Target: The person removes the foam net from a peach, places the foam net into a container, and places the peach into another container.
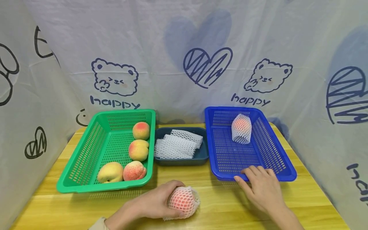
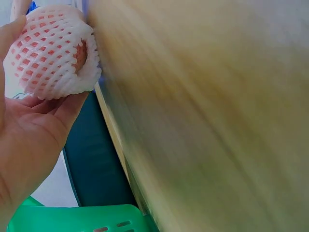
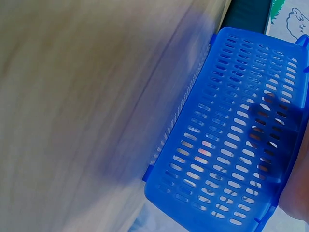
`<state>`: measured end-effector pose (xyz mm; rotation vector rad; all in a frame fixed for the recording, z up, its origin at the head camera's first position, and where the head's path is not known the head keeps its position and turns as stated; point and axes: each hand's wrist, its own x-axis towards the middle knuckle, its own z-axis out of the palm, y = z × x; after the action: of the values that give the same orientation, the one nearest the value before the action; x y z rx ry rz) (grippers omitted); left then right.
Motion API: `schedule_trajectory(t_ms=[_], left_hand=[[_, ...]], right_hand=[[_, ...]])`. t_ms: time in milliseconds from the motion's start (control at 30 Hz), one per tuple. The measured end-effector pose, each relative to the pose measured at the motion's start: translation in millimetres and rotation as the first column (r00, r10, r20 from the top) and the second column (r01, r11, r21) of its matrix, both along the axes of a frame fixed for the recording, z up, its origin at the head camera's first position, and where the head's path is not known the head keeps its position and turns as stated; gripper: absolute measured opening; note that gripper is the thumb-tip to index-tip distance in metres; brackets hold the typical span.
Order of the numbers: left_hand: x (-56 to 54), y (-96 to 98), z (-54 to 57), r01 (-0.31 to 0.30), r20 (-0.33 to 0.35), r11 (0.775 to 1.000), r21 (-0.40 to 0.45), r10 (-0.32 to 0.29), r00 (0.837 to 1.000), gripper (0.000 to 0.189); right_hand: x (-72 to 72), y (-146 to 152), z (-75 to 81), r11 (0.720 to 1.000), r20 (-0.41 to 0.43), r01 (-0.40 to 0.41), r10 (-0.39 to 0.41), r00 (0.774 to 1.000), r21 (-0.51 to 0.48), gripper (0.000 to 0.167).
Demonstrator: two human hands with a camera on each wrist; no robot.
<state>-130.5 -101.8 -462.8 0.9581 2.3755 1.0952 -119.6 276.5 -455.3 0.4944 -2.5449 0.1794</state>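
My left hand grips a peach wrapped in a white foam net, low over the front of the table. In the left wrist view, fingers and thumb curve around the netted peach, and a gap in the net shows bare fruit. My right hand holds the front rim of the blue basket. Its fingers hook over into the basket, and dark finger shapes show through the slots in the basket wall. Another netted peach stands inside toward the back.
The green basket at left holds several bare peaches along its right and front sides. Between the baskets, a dark tray contains white foam nets. A printed cloth hangs behind the wooden table.
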Motion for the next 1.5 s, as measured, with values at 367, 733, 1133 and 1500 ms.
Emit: schedule_trajectory(t_ms=[367, 733, 1133, 1500], left_hand=[[4.8, 0.2, 8.4, -0.019, -0.157, 1.0, 0.016, 0.021, 0.987, 0.073], [3.8, 0.7, 45.9, -0.074, -0.345, 0.985, 0.155, 0.124, 0.93, 0.075], [-16.1, 8.8, 62.0, -0.012, -0.672, 0.959, 0.285, 0.208, 0.711, 0.088], [-28.8, 19.3, 80.7, -0.056, -0.762, 0.944, 0.326, 0.298, 0.575, 0.083]], right_hand=[[1.6, -4, 13.9, 0.993, 0.124, 0.01, 0.005, 0.992, -0.118, 0.028], [-6.6, -41, 40.8, 0.878, -0.007, -0.168, 0.184, 0.983, -0.449, 0.027], [-15.9, -105, 58.7, 0.562, 0.061, -0.287, 0.52, 0.852, -0.776, 0.042], [-25.2, -144, 69.4, 0.338, 0.151, -0.114, 0.665, 0.732, -0.934, 0.066]])
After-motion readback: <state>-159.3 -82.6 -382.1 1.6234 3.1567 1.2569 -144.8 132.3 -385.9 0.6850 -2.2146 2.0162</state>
